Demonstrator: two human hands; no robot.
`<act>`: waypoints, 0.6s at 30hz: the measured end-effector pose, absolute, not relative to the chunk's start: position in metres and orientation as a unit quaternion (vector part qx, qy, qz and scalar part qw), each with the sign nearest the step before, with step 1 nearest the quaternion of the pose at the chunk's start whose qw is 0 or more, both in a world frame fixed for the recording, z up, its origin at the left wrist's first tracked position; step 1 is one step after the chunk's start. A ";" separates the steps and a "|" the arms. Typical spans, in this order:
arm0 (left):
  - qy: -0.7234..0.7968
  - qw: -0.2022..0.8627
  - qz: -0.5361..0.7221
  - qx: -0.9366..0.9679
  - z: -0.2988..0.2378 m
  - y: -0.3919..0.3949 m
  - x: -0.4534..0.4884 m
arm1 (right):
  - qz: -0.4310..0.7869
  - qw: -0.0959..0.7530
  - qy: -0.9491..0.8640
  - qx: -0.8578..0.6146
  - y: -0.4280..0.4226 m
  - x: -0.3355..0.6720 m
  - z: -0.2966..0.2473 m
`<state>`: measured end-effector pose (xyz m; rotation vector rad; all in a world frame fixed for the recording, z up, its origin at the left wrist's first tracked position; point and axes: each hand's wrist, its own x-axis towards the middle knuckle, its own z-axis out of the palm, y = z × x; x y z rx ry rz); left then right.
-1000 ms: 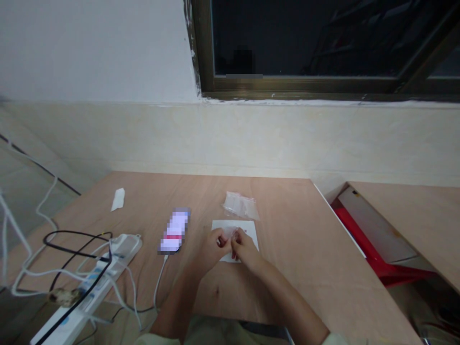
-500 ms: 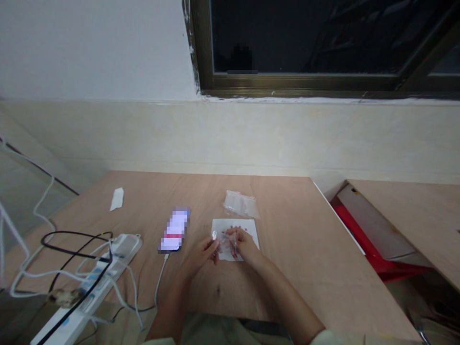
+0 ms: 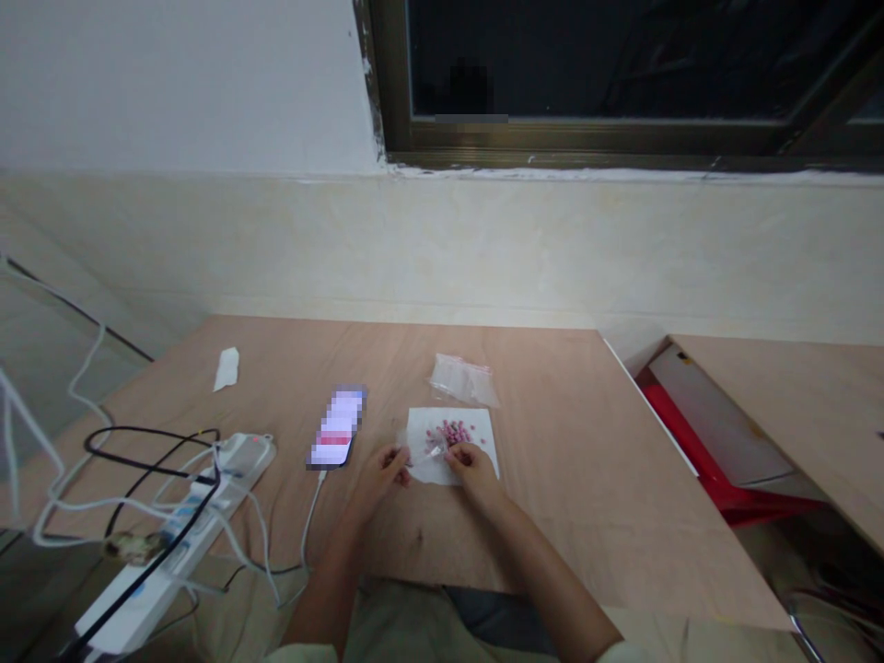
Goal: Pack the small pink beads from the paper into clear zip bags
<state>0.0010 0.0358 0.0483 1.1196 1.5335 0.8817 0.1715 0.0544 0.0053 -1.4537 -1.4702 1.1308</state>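
My left hand [image 3: 378, 476] pinches a small transparent plastic bag [image 3: 424, 454] above the near left corner of a white paper sheet [image 3: 476, 428]. My right hand [image 3: 472, 467] rests at the sheet's near edge, with its fingers curled just short of a small heap of pink pellets [image 3: 448, 433]. I cannot tell whether the right hand holds the bag's far end. A larger transparent zip bag [image 3: 462, 380] lies flat beyond the sheet.
A plywood table [image 3: 552, 442] bears a pixelated phone [image 3: 337, 428] on a white charging cable, left of the sheet. A folded white scrap [image 3: 226, 368] lies farther back. A white power strip [image 3: 241, 453] and tangled cables sit at the left. The table's right edge drops toward a red object [image 3: 691, 451].
A heap of pink pellets now lies on the sheet, where none showed before. My hands have moved apart, and the small bag has moved to the sheet's near left corner.
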 end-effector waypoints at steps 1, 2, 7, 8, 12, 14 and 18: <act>0.633 0.503 0.370 0.457 0.049 0.035 0.000 | 0.446 0.380 -0.575 -0.571 0.056 0.172 0.004; 0.632 0.506 0.376 0.451 0.049 0.035 0.000 | 0.451 0.377 -0.572 -0.572 0.057 0.173 0.003; 0.619 0.530 0.387 0.432 0.050 0.036 -0.006 | 0.480 0.373 -0.545 -0.578 0.057 0.177 0.002; 0.617 0.532 0.384 0.434 0.049 0.037 -0.007 | 0.484 0.375 -0.541 -0.576 0.057 0.177 0.001; 0.613 0.528 0.372 0.455 0.046 0.045 -0.010 | 0.496 0.380 -0.536 -0.567 0.058 0.178 0.000; 0.609 0.519 0.378 0.465 0.045 0.049 -0.010 | 0.497 0.382 -0.534 -0.568 0.058 0.178 0.000; 0.609 0.503 0.396 0.468 0.048 0.052 -0.008 | 0.496 0.381 -0.526 -0.576 0.057 0.178 -0.002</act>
